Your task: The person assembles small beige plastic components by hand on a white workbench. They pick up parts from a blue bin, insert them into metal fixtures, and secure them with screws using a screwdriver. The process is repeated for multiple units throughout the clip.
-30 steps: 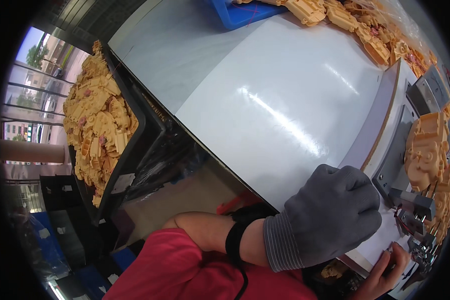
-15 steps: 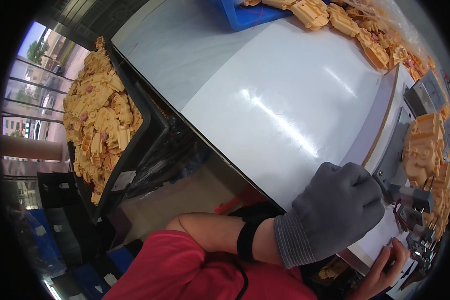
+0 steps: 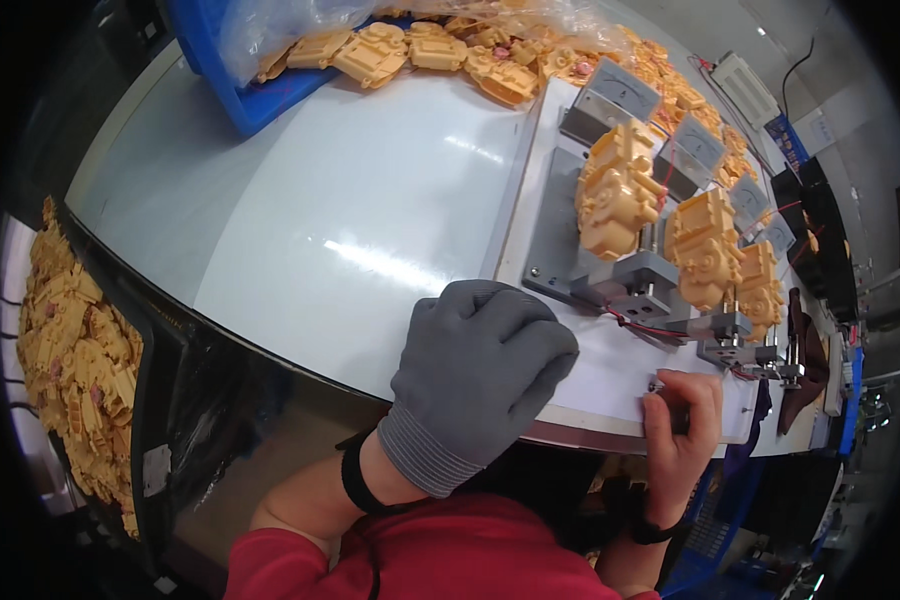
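Observation:
My left hand (image 3: pixel 480 375), in a grey knit glove, rests over the near edge of the white board with its fingers curled in; whatever is under them is hidden. My bare right hand (image 3: pixel 682 425) is at the board's front edge, thumb and forefinger closing on a small metal piece (image 3: pixel 656 384) too small to name. Beyond the hands, three yellow-orange moulded plastic housings (image 3: pixel 618 190), (image 3: pixel 705 245), (image 3: pixel 760 290) stand in a row on grey metal fixtures (image 3: pixel 630 280). Red wires (image 3: pixel 660 328) run along the fixtures' front.
Panel meters with needle dials (image 3: pixel 620 88) stand behind the fixtures. More yellow housings (image 3: pixel 375 52) lie heaped at the back beside a blue bin (image 3: pixel 255 110) with clear plastic film. At the left, a black crate (image 3: pixel 160 400) holds a pile of yellow parts (image 3: pixel 75 370).
The view has swung to the right, bringing the whole row of fixtures into sight. My gloved left hand stays curled; my right hand still pinches at the board's front edge.

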Demonstrator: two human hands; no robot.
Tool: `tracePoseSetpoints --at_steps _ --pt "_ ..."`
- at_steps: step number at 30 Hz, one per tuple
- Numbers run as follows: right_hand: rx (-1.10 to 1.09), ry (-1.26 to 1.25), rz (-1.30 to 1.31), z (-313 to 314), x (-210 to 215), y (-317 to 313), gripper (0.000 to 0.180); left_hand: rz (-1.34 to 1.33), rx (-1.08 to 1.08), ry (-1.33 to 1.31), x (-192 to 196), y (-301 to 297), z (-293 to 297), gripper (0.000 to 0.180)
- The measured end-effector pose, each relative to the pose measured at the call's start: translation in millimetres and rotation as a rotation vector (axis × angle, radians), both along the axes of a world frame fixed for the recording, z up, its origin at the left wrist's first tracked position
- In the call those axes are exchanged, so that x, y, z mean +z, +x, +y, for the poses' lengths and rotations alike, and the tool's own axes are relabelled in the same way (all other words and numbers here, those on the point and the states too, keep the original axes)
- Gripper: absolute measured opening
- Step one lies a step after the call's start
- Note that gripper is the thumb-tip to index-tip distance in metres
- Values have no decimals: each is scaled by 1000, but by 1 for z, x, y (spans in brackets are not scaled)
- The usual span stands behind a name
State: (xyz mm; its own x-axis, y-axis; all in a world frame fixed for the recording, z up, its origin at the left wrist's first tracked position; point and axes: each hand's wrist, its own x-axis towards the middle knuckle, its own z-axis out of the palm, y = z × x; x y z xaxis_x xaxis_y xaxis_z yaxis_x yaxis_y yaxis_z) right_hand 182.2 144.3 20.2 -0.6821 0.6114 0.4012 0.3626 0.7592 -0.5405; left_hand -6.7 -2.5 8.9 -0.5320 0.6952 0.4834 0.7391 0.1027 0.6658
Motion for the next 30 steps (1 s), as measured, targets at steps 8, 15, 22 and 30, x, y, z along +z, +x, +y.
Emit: tracePoseSetpoints --at_steps 8,15,22,30 --pt "108 -11 135 -11 8 -11 28 39 22 39 -1 2 -2 14" --pt "200 -37 228 -20 10 -35 33 67 25 53 -4 1 -3 15" --pt "200 -69 266 -19 6 -44 37 56 -7 46 -3 1 -5 15" --pt "205 -202 340 -28 7 -56 49 69 -4 59 -7 3 -5 19"
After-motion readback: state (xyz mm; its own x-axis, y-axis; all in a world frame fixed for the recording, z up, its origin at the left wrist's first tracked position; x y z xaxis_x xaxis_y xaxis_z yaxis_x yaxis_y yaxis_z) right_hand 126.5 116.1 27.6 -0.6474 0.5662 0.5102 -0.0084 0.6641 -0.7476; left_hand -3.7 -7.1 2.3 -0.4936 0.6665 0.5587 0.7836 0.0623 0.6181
